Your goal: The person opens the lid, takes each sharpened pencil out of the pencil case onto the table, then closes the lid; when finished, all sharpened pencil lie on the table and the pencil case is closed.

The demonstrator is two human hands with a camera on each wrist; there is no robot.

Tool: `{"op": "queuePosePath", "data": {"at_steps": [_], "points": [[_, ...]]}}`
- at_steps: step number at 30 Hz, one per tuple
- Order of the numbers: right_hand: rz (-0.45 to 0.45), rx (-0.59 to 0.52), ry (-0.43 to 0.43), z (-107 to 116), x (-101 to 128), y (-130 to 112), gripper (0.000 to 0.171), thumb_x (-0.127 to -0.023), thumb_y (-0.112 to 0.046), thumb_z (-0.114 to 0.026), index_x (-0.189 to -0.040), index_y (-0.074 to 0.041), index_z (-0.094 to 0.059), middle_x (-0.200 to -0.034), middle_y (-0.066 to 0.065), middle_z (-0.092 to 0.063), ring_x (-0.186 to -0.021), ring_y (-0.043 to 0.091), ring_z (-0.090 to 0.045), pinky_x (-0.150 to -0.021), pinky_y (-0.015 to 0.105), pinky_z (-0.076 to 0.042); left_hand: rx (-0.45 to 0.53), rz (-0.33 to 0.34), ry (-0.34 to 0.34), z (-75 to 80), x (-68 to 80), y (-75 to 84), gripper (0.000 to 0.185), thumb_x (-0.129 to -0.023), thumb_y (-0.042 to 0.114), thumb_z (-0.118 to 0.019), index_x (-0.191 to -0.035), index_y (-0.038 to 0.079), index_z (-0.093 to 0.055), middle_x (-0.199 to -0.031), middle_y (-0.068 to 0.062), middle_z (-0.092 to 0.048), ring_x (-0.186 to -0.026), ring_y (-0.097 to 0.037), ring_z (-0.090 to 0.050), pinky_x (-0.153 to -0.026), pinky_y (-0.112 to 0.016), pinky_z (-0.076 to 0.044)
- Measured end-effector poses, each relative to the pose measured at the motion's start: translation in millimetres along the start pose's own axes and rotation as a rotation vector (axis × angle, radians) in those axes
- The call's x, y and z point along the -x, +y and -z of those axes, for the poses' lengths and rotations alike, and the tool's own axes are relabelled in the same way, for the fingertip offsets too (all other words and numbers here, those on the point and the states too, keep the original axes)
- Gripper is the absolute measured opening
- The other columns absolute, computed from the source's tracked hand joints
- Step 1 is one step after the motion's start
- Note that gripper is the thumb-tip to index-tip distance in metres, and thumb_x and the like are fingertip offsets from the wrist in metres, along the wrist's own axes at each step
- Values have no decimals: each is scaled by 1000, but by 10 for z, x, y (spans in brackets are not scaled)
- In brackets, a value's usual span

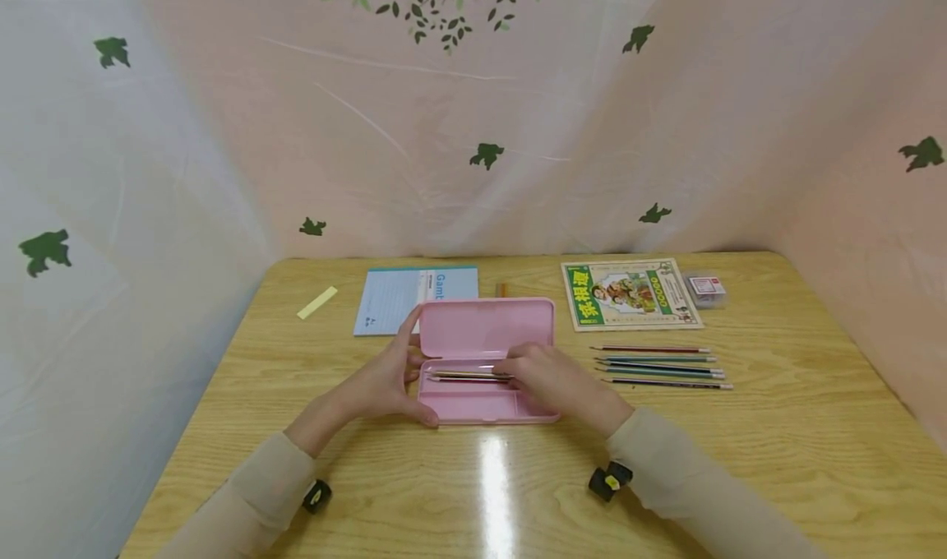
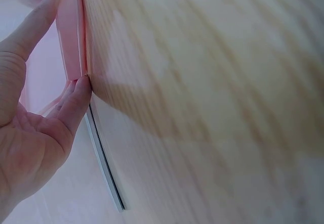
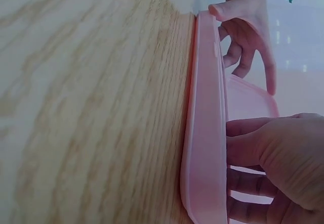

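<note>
Two hands: your left hand and right hand are both at the pink pencil case.
Pencil case: it rests on the wooden table, centrally in front of you, with its tray nearer you and its lid raised on the far side.
Left hand: your thumb touches the near left corner of the tray; your fingers reach toward the left edge of the lid (thumb and fingers are spread well apart).
Right hand: your fingers bend down into the right part of the tray, over the right ends of the stored pencils; whether they pinch a pencil you cannot tell (the hand and the tray wall hide the tips).
Stored pencils: they lie lengthwise in the rear compartment, points to the left.
Loose pencils: a group lies to the right of the case, roughly parallel, points also to the left.
Notebook: it lies flat behind the case, on the left; a yellow strip is farther left.
Illustrated booklet: it lies behind the loose pencils, with a small clear box at its right edge.
</note>
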State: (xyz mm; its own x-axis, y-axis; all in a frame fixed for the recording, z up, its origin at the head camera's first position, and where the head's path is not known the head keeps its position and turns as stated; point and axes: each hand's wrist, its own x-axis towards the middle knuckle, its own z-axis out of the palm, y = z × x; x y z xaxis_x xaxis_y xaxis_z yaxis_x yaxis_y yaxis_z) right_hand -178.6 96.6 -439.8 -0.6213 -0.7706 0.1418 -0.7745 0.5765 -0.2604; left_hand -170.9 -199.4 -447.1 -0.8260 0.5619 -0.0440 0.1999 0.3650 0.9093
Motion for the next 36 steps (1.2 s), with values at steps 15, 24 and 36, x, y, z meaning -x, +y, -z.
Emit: {"op": "queuePosePath", "data": {"at_steps": [15, 24, 36], "points": [[-13, 5, 18, -31, 5, 15, 20, -89, -4, -77, -108, -11, -78, -94, 1, -73, -86, 16, -69, -80, 31, -59, 2, 4, 2, -5, 11, 7, 156, -60, 12, -100, -160, 30, 19, -146, -12, -38, -123, -24, -58, -108, -41, -46], [-17, 34, 59, -5, 5, 19, 23, -87, 2, -75, -105, -11, -79, -94, 1, -73, -86, 17, -69, -79, 32, -59, 5, 1, 1, 2, 4, 9, 157, -59, 10, -100, -160, 30, 19, -145, -12, -38, -123, -24, -58, -107, -39, -47], [-50, -5, 90, 143, 121, 69, 26, -89, 5, -73, -108, -12, -80, -97, 0, -73, -89, 15, -68, -79, 32, -59, 4, 12, 5, -9, 3, 1, 157, -60, 12, -100, -160, 31, 19, -147, -12, -38, -123, -25, -59, -107, -40, -47]]}}
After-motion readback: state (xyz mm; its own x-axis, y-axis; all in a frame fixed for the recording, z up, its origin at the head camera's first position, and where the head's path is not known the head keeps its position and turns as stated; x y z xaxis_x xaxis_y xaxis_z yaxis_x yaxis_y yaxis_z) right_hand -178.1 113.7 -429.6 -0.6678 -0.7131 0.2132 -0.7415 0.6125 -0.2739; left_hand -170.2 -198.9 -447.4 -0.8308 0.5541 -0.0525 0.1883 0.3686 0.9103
